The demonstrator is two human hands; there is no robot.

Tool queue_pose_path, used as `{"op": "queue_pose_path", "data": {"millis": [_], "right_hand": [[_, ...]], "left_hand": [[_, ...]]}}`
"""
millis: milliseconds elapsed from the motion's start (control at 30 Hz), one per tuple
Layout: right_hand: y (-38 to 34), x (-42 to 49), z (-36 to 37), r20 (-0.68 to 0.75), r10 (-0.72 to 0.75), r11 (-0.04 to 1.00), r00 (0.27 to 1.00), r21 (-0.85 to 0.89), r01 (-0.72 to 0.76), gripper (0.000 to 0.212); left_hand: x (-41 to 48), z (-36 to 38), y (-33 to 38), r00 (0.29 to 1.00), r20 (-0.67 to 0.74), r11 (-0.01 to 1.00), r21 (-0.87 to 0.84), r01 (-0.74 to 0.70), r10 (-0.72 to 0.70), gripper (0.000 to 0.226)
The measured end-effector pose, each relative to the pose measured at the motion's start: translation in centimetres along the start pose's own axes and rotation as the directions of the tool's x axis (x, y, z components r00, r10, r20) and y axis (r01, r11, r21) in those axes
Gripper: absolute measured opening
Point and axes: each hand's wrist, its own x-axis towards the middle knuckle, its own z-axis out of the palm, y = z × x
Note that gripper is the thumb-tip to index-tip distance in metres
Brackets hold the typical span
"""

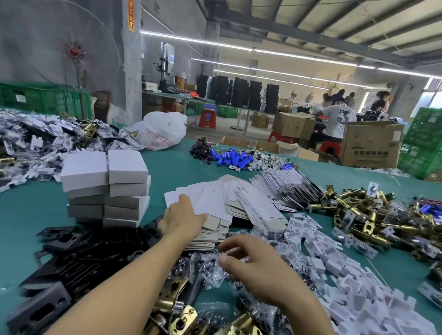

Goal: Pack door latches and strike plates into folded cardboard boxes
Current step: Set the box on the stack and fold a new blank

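Observation:
My left hand point(180, 219) reaches forward and lies on a fanned stack of flat white box blanks point(213, 204), thumb at the edge of the top sheet. My right hand point(251, 266) hovers over small clear bags of screws point(267, 241), fingers loosely curled, holding nothing that I can see. Finished white boxes point(106, 186) stand stacked to the left. Black strike plates point(86, 253) lie spread under my left forearm. Brass latches point(184, 319) lie near the bottom edge, and a larger brass latch pile point(378, 223) lies at the right.
White foam inserts point(356, 285) spread across the right front. Blue battery cells with wires point(235, 157) lie at the table's far side. A white plastic bag point(161, 130) and a heap of bagged parts point(35, 145) sit far left. People work at tables behind.

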Motion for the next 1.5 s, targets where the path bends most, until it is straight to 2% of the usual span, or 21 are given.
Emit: {"op": "queue_pose_path", "data": {"millis": [100, 167, 200, 300, 400, 467, 567, 633, 733, 800, 833, 900, 1000, 1100, 1167, 1233, 1300, 1400, 1500], "right_hand": [[0.2, 0.1, -0.2, -0.001, 0.000, 1.000, 1.000, 0.018, 0.000, 0.025], [0.3, 0.1, -0.3, -0.008, 0.004, 1.000, 1.000, 0.020, -0.003, 0.023], [0.3, 0.1, -0.3, -0.010, 0.008, 1.000, 1.000, 0.020, -0.007, 0.022], [0.4, 0.0, -0.4, -0.023, 0.013, 1.000, 1.000, 0.020, -0.013, 0.017], [0.2, -0.1, -0.4, -0.077, 0.031, 0.998, 0.997, 0.060, -0.026, 0.008], [0.2, -0.1, -0.4, -0.158, 0.067, 0.989, 0.985, 0.141, -0.045, 0.018], [0.1, 0.1, -0.6, -0.286, 0.128, 0.958, 0.950, 0.285, -0.043, 0.050], [-0.5, 0.1, -0.7, -0.273, 0.156, 0.891, 0.949, 0.454, -0.015, 0.071], [-1.1, 0.1, -1.2, -0.259, 0.191, 0.705, 0.947, 0.707, 0.051, 0.099], [-1.0, 0.0, -1.8, -0.294, 0.207, 0.647, 0.933, 0.756, 0.095, 0.113], [-0.9, -0.1, -2.0, -0.306, 0.206, 0.654, 0.929, 0.750, 0.102, 0.118], [-0.8, -0.2, -2.1, -0.324, 0.174, 0.705, 0.930, 0.701, 0.113, 0.111], [-0.8, -0.2, -1.8, -0.341, 0.072, 0.773, 0.937, 0.613, 0.163, 0.074], [-0.7, -0.2, -1.7, -0.324, 0.026, 0.810, 0.946, 0.561, 0.169, 0.067], [-0.7, -0.4, -1.7, -0.267, 0.001, 0.834, 0.964, 0.532, 0.146, 0.066], [-0.9, -0.6, -1.5, -0.213, -0.014, 0.878, 0.977, 0.465, 0.114, 0.062], [-1.3, -0.7, -1.1, -0.159, -0.042, 0.912, 0.986, 0.397, 0.103, 0.053], [-1.8, -0.7, -0.7, -0.079, -0.100, 0.925, 0.992, 0.361, 0.122, 0.055], [-2.0, -0.7, -0.5, -0.001, -0.173, 0.925, 0.985, 0.342, 0.163, 0.064]], "left_hand": [[0.1, 0.4, -0.1, 0.999, -0.006, 0.997, -0.068, 0.045, -0.045, 0.044], [0.2, 0.4, -0.2, 0.997, -0.018, 0.982, -0.170, 0.076, -0.080, 0.023], [0.2, 0.4, -0.3, 0.995, -0.022, 0.968, -0.236, 0.086, -0.094, 0.023], [-0.4, 0.3, -0.1, 0.987, -0.061, 0.870, -0.483, 0.102, -0.150, 0.022], [-2.1, -0.5, 0.8, 0.968, -0.167, 0.742, -0.670, 0.027, -0.186, 0.015], [-3.7, -1.5, 1.5, 0.955, -0.278, 0.709, -0.695, -0.123, -0.107, 0.020], [-6.7, -3.5, 2.4, 0.913, -0.386, 0.631, -0.678, -0.377, 0.132, 0.026], [-8.5, -4.6, 2.5, 0.891, -0.303, 0.572, -0.686, -0.451, 0.338, 0.026], [-10.4, -5.5, 2.2, 0.835, -0.064, 0.579, -0.692, -0.432, 0.546, 0.024], [-11.2, -5.9, 1.9, 0.786, 0.012, 0.605, -0.646, -0.466, 0.619, 0.022], [-11.5, -6.0, 1.7, 0.761, 0.032, 0.610, -0.619, -0.494, 0.648, 0.022], [-11.9, -6.1, 1.6, 0.724, 0.067, 0.632, -0.546, -0.550, 0.687, 0.023], [-12.3, -6.3, 1.5, 0.701, 0.122, 0.668, -0.453, -0.590, 0.702, 0.024], [-11.9, -6.9, 1.3, 0.681, 0.226, 0.677, -0.523, -0.518, 0.696, 0.034], [-11.4, -7.2, 1.0, 0.706, 0.292, 0.680, -0.641, -0.356, 0.645, 0.050], [-11.0, -7.4, 1.0, 0.761, 0.283, 0.620, -0.760, -0.193, 0.583, 0.066], [-10.6, -7.5, 1.0, 0.801, 0.243, 0.523, -0.847, -0.100, 0.547, 0.093], [-10.2, -7.5, 0.7, 0.806, 0.231, 0.407, -0.913, -0.013, 0.545, 0.115], [-10.1, -7.6, 0.4, 0.812, 0.213, 0.356, -0.934, 0.006, 0.543, 0.122]]}}
